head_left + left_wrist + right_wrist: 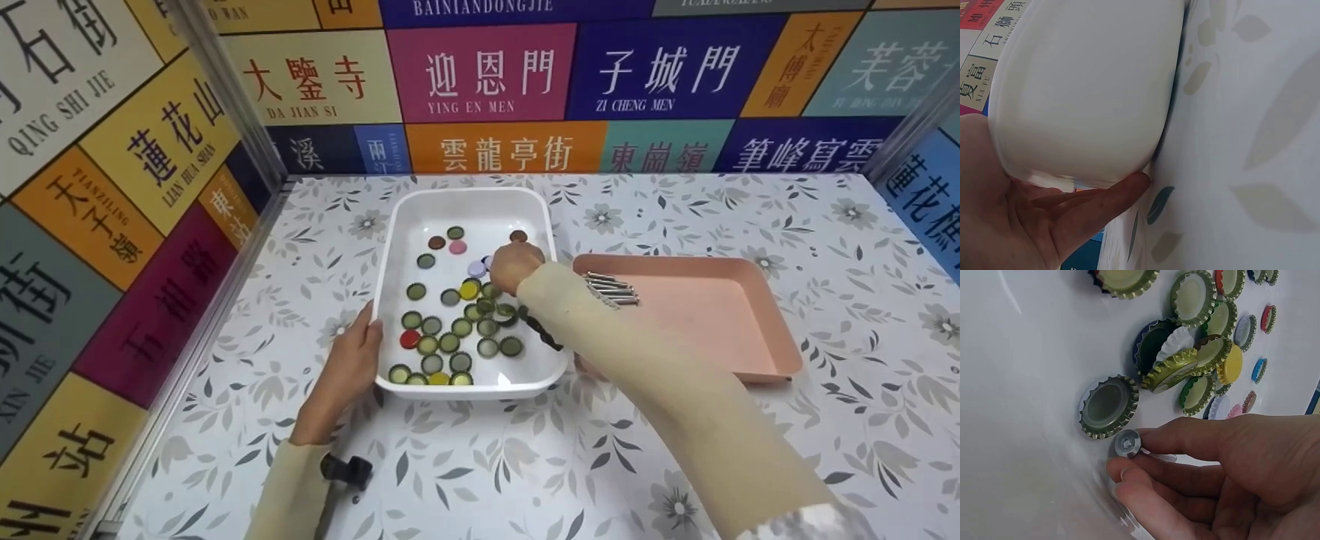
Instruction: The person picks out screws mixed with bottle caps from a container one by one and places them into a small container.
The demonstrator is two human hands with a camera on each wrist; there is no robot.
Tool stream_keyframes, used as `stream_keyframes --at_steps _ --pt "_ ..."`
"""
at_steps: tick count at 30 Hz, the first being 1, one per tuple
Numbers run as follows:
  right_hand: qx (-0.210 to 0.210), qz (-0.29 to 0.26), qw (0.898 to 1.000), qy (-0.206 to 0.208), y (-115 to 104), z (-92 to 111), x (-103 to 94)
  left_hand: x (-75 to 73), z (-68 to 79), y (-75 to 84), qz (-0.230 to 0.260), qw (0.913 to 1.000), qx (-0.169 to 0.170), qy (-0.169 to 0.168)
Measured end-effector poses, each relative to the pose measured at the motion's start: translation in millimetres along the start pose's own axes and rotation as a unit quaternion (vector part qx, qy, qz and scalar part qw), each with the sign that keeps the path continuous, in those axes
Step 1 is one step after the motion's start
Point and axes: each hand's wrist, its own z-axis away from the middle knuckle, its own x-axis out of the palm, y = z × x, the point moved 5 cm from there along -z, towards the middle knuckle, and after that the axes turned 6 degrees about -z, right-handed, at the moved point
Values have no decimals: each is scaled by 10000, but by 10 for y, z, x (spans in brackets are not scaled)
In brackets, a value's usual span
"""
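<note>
In the head view a white tray (472, 391) holds many bottle caps (461, 327), most lying with their inner sides up. My right hand (516, 265) reaches down inside it by the right wall. Seen from the right wrist, the thumb and fingers pinch a metal bolt (1127, 443) with a hex-socket head, close beside a bottle cap (1109, 406); its shank is mostly hidden by the fingers. My left hand (353, 354) touches the tray's left outer wall. In the left wrist view, a straight finger (1112, 203) lies along the tray's lower corner.
A shallow pink tray (757, 315) stands right of the white one, under my right forearm. Several metal bolts (613, 289) lie in its left part. Patterned cloth (480, 457) covers the table. Panels with printed characters (491, 71) rise behind and at both sides.
</note>
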Motion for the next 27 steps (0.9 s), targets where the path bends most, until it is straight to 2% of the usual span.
stream_keyframes --at_steps 10,19,27 --pt "-109 35 9997 203 19 12 -68 -1 14 -13 -40 9999 93 90" --pt "-193 -246 9984 467 2 67 -163 19 20 1 -28 9999 131 75" --pt "-223 -158 9979 585 -1 102 -279 10 23 4 -78 9998 148 116"
